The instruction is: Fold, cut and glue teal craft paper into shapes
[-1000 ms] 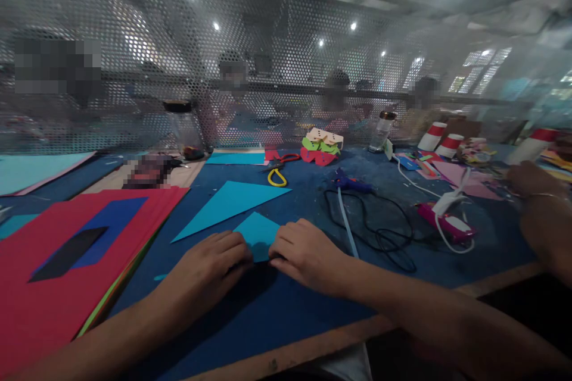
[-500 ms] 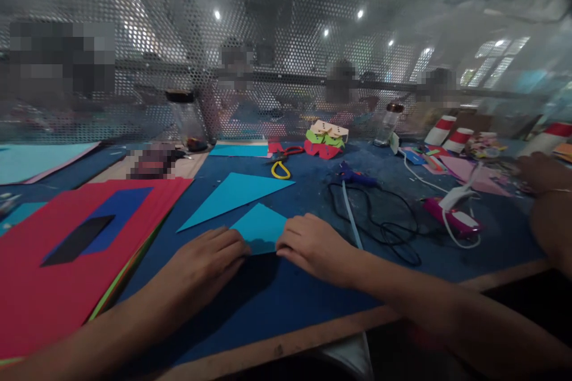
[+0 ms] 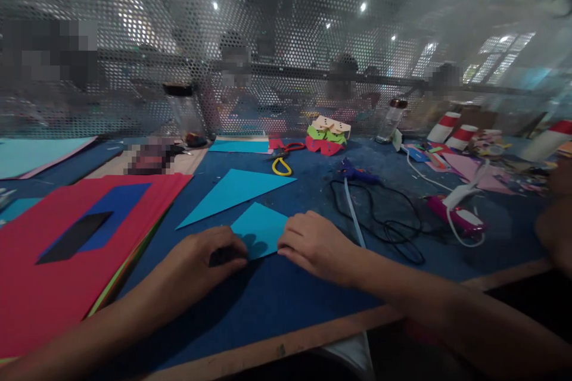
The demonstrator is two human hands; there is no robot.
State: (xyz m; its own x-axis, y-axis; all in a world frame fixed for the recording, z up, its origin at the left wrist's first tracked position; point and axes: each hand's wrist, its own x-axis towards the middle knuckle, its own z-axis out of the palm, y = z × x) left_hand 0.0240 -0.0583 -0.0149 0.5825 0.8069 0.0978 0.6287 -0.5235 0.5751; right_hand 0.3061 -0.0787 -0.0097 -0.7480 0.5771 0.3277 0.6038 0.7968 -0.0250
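Note:
A small light-blue paper piece (image 3: 260, 227) lies on the dark blue table between my hands. My left hand (image 3: 223, 255) grips its lower left edge, thumb and fingers pinched together with a gap behind them. At the right edge, my right hand (image 3: 308, 244) has its fingers curled closed on the same paper. Just beyond lies a larger light-blue paper triangle (image 3: 235, 193), touched by neither hand. Yellow-and-red-handled scissors (image 3: 282, 165) rest farther back.
Stacked red sheets (image 3: 58, 297) cover the left side. A blue glue gun (image 3: 360, 175) with a looping black cable and a magenta one (image 3: 462, 217) are at right. Jars (image 3: 185, 116), folded paper shapes (image 3: 328, 136) and a mesh screen stand behind. Another person's arm shows at far right.
My left hand's fingers have arched up off the paper into a pinch at its edge. My right hand has barely moved. The view has shifted slightly.

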